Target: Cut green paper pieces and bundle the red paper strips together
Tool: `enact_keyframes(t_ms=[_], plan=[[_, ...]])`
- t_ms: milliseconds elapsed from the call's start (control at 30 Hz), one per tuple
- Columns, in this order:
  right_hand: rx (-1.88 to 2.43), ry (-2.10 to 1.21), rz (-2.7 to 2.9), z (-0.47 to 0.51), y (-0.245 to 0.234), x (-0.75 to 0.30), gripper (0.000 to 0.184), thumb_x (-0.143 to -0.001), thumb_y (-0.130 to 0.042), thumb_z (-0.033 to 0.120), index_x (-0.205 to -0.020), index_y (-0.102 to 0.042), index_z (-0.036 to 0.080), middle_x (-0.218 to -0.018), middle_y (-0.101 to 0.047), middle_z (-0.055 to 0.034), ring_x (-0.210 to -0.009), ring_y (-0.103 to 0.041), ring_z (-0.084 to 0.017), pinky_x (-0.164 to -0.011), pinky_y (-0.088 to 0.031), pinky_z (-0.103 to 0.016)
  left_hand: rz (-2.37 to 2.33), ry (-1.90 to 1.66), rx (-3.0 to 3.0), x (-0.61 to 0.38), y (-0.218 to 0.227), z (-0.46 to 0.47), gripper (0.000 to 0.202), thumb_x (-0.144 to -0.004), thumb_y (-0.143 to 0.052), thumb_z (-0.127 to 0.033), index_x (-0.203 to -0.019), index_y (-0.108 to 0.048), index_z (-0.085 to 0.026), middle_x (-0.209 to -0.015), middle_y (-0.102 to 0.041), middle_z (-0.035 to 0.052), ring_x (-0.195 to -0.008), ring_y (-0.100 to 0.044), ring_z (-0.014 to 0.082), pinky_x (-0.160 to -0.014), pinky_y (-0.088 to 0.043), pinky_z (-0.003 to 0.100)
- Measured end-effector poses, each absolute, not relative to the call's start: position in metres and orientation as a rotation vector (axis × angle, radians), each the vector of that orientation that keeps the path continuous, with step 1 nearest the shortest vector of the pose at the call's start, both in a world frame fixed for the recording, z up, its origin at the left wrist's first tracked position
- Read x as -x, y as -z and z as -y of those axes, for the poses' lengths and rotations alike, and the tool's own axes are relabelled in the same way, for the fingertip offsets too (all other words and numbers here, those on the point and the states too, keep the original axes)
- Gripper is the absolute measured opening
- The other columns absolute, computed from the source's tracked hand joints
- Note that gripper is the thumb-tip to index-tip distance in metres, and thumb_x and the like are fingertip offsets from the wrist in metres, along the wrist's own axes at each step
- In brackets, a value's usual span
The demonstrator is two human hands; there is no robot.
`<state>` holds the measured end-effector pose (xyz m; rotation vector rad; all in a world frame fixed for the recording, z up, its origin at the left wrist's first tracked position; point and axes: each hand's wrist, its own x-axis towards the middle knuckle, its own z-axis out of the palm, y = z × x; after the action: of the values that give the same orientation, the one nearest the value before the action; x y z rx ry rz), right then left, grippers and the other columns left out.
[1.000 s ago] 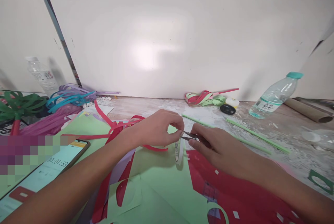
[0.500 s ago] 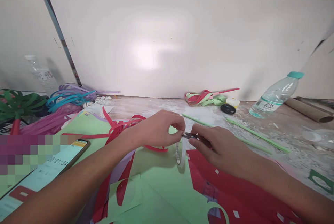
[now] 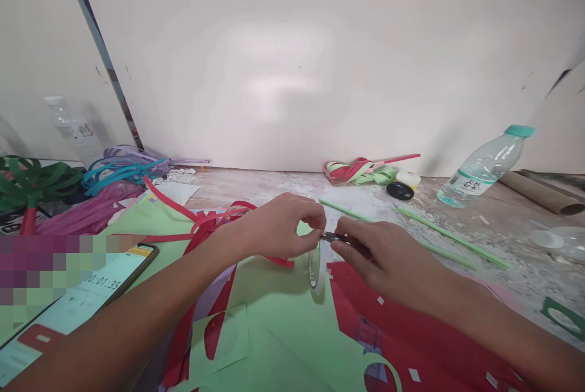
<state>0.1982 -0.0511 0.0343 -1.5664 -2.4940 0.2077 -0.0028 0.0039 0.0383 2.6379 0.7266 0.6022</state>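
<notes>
My left hand (image 3: 287, 226) is closed in a pinch on a roll of tape (image 3: 314, 273), which hangs below its fingertips over green paper (image 3: 274, 297). Close by on the right, my right hand (image 3: 377, 245) grips a small dark tool with a metal tip (image 3: 331, 237). The tip meets the left fingertips; the fingers cover most of the tool, so its kind cannot be made out. Behind my left wrist, a bunch of red paper strips (image 3: 201, 227) lies on the sheets. Red paper (image 3: 388, 331) spreads under my right forearm, with small white bits on it.
A phone (image 3: 86, 294) with a running timer lies at left. Blue strips (image 3: 121, 172) and a green paper tuft (image 3: 39, 181) are beyond it. Green strips (image 3: 452, 236), a black oval object (image 3: 400, 191), a water bottle (image 3: 484, 166) and a cardboard tube (image 3: 542, 192) lie right, before a white panel (image 3: 292, 63).
One loose red strip of the bunch has swung to the left. The tape roll has turned slightly, while both hands stay almost in place.
</notes>
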Motion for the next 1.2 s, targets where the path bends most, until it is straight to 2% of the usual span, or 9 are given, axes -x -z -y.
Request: enact_keyframes(t_ms=[533, 1200], plan=[[1.542, -0.185, 2.5, 0.0515, -0.0343, -0.1987, 0.018, -0.092, -0.038, 0.032, -0.084, -0.053, 0.024, -0.058, -0.053, 0.0014, -0.05, -0.042, -0.016, -0.048, -0.023, -0.026, -0.723, -0.576, -2.681, 0.0045, -0.0396, -0.0029, 0.011, -0.076, -0.051, -0.015, -0.082, -0.059, -0.019, -0.083, -0.066, -0.0026, -0.077, -0.057, 0.0135, -0.073, -0.042, 0.026], [1.527, -0.06, 2.545, 0.0579, -0.04, -0.1967, 0.022, -0.092, -0.039, 0.03, -0.072, -0.041, 0.022, -0.058, -0.053, 0.0033, -0.05, -0.041, -0.015, -0.05, -0.02, -0.026, -0.772, -0.544, -2.704, 0.0067, -0.0436, -0.0004, 0.013, -0.077, -0.05, -0.018, -0.085, -0.061, -0.021, -0.087, -0.067, -0.0032, -0.079, -0.057, 0.0139, -0.073, -0.042, 0.026]])
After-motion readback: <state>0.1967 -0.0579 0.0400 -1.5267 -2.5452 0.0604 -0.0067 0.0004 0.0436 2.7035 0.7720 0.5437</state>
